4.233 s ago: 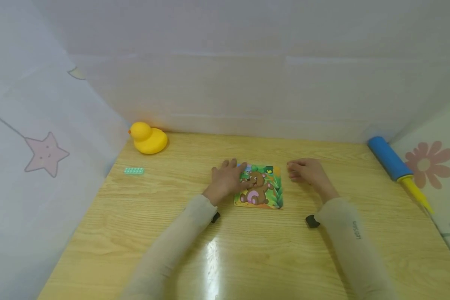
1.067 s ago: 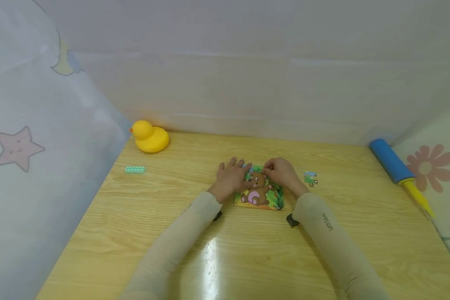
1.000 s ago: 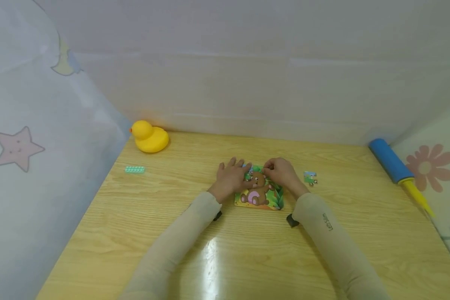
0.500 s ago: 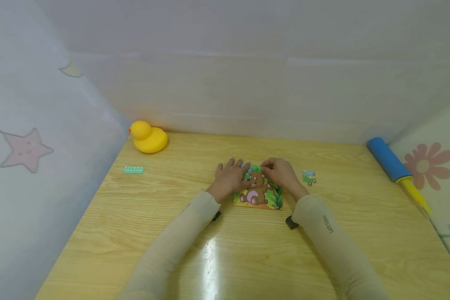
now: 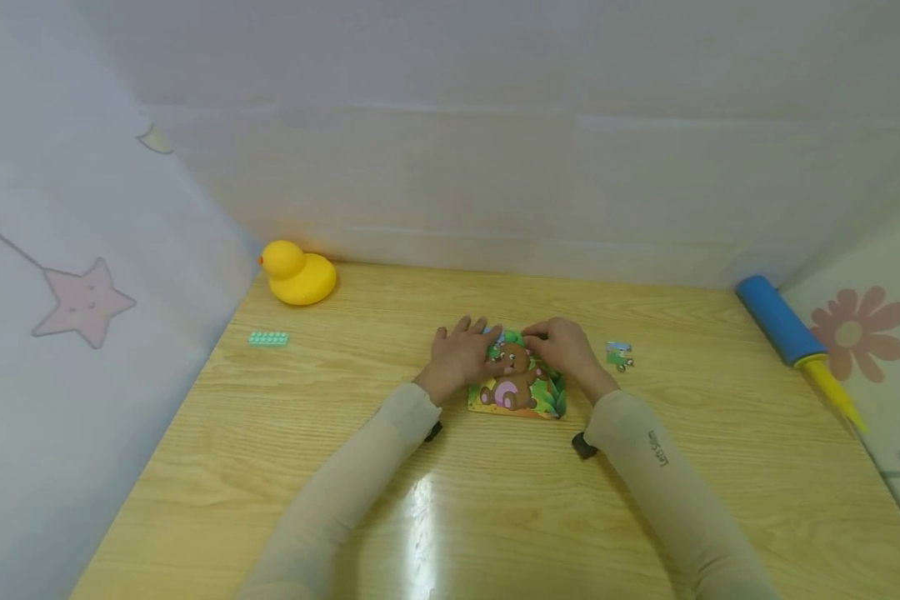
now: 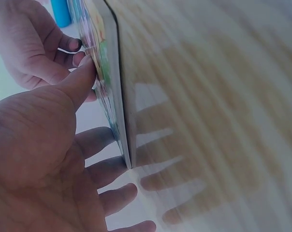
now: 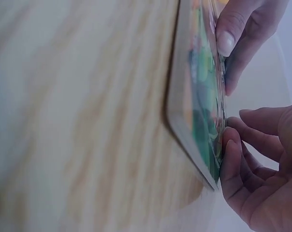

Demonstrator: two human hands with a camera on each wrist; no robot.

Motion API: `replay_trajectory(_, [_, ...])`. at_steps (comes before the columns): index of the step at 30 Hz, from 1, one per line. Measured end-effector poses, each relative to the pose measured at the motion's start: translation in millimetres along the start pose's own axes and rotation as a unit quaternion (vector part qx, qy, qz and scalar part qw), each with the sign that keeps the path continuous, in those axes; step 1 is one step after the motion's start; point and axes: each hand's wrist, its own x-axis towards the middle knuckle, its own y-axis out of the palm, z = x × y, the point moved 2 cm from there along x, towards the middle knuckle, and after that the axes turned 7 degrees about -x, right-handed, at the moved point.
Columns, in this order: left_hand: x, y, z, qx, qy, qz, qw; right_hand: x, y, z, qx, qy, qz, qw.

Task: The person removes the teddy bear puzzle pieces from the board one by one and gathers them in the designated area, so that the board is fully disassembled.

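Wood surface (image 5: 510, 500), pale walls (image 5: 450, 175), duck (image 5: 300, 277) far left. Left hand (image 5: 457, 360) spread on bear puzzle (image 5: 512, 397); right hand (image 5: 564, 344) curled at far-right corner, grip unclear.

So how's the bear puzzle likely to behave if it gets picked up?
The puzzle should stay fairly stiff, given its straight board edge. It's probably light, looking thin in both wrist views. Pieces might slip out if tipped, since one piece lies loose to its right.

I see pale creased back wall (image 5: 435, 175), wood-grain counter (image 5: 217, 467) with white glare streak (image 5: 422, 533); pink star (image 5: 84, 302) on left wall (image 5: 37, 417), reddish flower (image 5: 851, 335) on right wall (image 5: 896, 250).
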Motion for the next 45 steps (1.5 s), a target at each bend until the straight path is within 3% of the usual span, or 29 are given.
replay_trajectory(15, [0.9, 1.3, 0.4, -0.005, 0.004, -0.001, 1.0000, 0.0, -0.5, -3.6, 0.011, 0.016, -0.006, 1.000])
replay_trajectory(31, [0.5, 1.6, 2.0, -0.002, 0.002, 0.006, 1.0000, -5.0, -2.0, -1.2, 0.026, 0.031, -0.047, 0.998])
replay_trajectory(45, [1.7, 2.2, 3.0, -0.004, 0.006, -0.003, 1.0000, -4.1, -1.4, -8.3, 0.118, 0.033, -0.034, 0.992])
